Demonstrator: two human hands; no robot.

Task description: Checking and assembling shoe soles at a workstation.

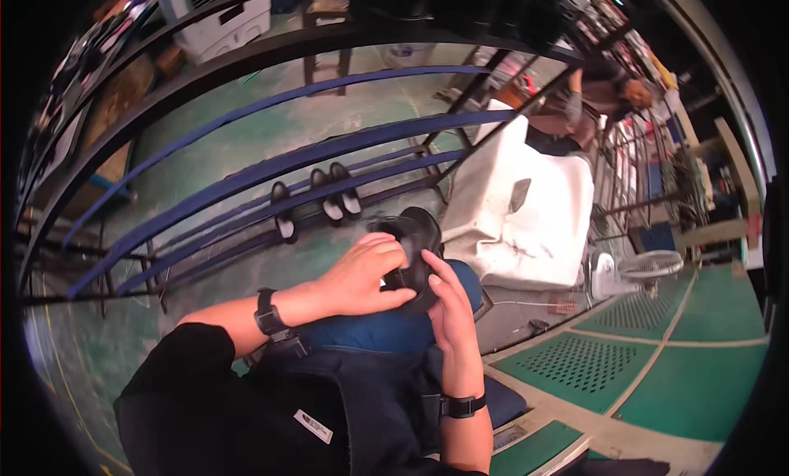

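A glossy black shoe (423,228) is held above the far edge of the blue-clad lap (366,335). It is gripped by the left hand's (366,275) curled fingers; the right hand's (449,299) are laid along its side, their grip unclear. Probably light, firm-soled, slick; best held by the sole edges.

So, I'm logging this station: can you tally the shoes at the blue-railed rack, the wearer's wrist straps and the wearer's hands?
Shoes at the rack: 3
Wrist straps: 2
Hands, left hand and right hand: 2
Total: 7

Not counted: the black shoe-like item at the hands, partly hidden.
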